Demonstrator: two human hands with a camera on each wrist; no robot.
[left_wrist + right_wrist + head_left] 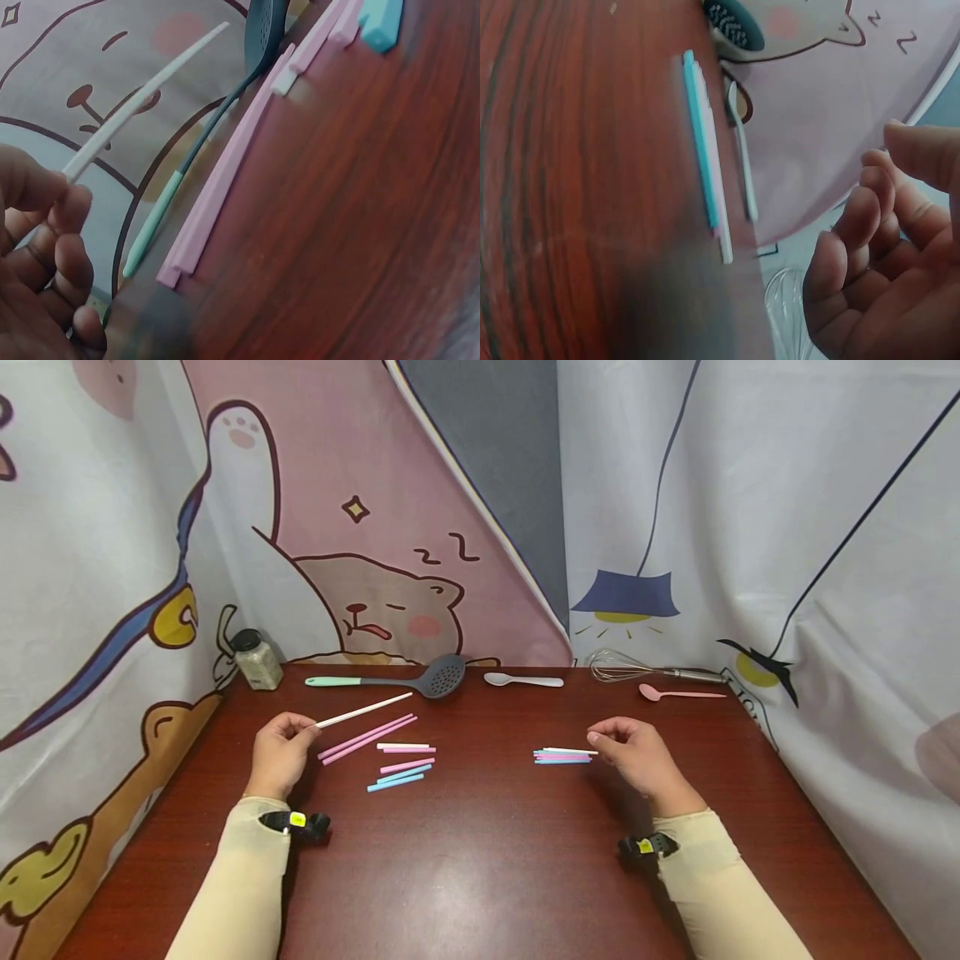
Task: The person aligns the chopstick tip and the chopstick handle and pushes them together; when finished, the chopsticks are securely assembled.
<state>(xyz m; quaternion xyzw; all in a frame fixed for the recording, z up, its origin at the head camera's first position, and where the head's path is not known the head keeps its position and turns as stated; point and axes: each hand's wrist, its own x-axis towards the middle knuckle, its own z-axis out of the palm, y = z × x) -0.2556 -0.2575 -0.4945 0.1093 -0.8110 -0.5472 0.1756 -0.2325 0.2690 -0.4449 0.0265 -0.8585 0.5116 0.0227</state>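
My left hand [282,752] pinches the thick end of a white chopstick [363,710] between thumb and fingertips, with its thin tip pointing right and raised in the left wrist view. Two pink chopsticks [367,740] lie side by side just right of that hand. My right hand [637,758] hovers by the right end of a small pile of blue, pink and white sticks [562,758]. Its fingers are loosely bent, and the right wrist view shows nothing between thumb and fingers. Several shorter sticks [405,768], white, pink and blue, lie between the hands.
Along the back lie a slotted skimmer [442,678] with a mint handle, a white spoon [525,680], a whisk [637,668] and a pink spoon [678,693]. A black-lidded jar [258,662] stands at the back left. Printed curtains [495,460] border the brown table [465,877].
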